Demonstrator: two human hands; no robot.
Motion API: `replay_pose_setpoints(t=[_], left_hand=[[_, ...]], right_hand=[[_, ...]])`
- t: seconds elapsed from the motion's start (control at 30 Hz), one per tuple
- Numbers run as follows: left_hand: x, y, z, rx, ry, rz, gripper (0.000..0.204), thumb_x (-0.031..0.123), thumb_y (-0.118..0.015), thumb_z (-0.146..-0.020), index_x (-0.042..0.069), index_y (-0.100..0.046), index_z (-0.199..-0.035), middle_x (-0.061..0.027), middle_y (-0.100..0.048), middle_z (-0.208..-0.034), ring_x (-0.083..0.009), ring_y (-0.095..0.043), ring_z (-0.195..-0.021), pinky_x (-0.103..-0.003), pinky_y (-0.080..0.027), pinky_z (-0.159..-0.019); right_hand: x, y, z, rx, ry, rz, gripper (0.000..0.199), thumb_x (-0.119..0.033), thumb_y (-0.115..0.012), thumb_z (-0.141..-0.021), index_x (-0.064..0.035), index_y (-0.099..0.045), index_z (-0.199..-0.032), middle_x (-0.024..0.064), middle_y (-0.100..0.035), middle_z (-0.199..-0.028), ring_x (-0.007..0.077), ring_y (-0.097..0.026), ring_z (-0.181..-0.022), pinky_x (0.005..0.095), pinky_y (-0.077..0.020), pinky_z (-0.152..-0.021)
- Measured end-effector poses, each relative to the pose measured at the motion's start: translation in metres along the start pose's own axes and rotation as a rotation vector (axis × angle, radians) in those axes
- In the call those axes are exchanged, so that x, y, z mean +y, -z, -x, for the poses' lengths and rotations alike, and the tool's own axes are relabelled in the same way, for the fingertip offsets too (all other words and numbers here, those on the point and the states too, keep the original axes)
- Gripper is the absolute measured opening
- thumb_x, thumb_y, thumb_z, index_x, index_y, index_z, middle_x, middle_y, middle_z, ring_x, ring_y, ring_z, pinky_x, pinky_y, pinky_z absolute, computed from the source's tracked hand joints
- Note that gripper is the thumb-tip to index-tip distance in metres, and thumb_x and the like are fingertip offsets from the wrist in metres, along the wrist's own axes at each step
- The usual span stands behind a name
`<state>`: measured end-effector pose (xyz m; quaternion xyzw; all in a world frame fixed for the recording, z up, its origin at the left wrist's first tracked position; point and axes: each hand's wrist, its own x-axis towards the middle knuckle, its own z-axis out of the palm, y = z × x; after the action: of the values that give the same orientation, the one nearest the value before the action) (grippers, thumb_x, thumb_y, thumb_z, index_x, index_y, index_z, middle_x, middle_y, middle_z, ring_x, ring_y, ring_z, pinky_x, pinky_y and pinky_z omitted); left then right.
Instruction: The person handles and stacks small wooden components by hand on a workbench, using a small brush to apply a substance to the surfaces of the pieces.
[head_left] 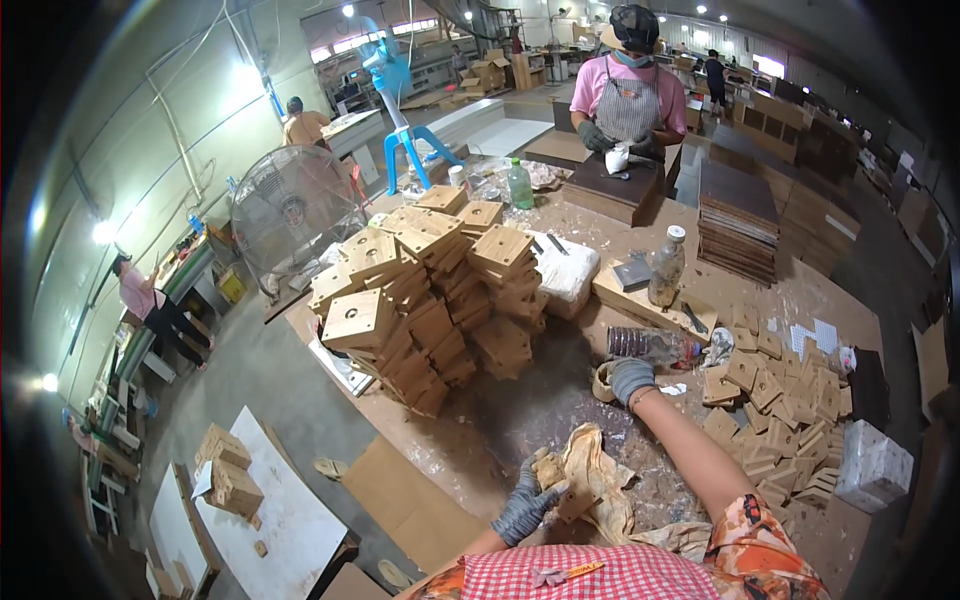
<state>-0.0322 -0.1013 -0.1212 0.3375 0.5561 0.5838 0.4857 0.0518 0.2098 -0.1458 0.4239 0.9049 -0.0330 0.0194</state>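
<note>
My left hand [524,507], in a grey glove, grips a small wooden block [574,502] low in front of me. A stained, cream-coloured cloth [600,478] lies crumpled against that block. My right hand [632,380], gloved as well, stretches forward with its fingers closed at the rim of a small round tan tub [602,383]; what is inside the tub is hidden. Just beyond this hand lies a clear plastic bottle [652,346] on its side. A tall stack of square wooden blocks with holes [430,300] stands left of centre.
More wooden blocks [785,410] are heaped at the right, beside a white wrapped block [873,467]. Farther back stand a lidded jar [667,268], a green bottle [520,185] and stacked dark boards [738,220]. A co-worker [630,100] works across the table. A large fan [293,208] stands at left.
</note>
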Motion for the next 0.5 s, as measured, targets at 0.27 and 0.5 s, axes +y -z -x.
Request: replay_pose_setpoints(t=[0.27, 0.5], left_hand=[[0.015, -0.002, 0.003, -0.077, 0.149, 0.156, 0.063, 0.015, -0.071, -0.080, 0.005, -0.035, -0.130, -0.0075, -0.056, -0.105, -0.0127, -0.056, -0.083, -0.025, -0.049, -0.070], [0.034, -0.012, -0.003, -0.077, 0.095, 0.160, 0.072, 0.010, -0.067, -0.082, 0.008, -0.026, -0.141, -0.0064, -0.046, -0.127, -0.0140, -0.051, -0.104, -0.025, -0.049, -0.075]], right_hand=[[-0.003, 0.025, 0.041, 0.099, -0.060, -0.075, 0.027, -0.028, -0.052, -0.081, -0.0106, -0.069, -0.093, 0.0175, -0.065, -0.097, 0.0304, -0.063, -0.090, 0.0397, -0.0493, -0.079], [0.035, -0.008, 0.057, 0.265, -0.124, -0.814, 0.026, -0.028, -0.057, -0.083, -0.0062, -0.068, -0.092, 0.0159, -0.066, -0.092, 0.0285, -0.064, -0.083, 0.0380, -0.0487, -0.077]])
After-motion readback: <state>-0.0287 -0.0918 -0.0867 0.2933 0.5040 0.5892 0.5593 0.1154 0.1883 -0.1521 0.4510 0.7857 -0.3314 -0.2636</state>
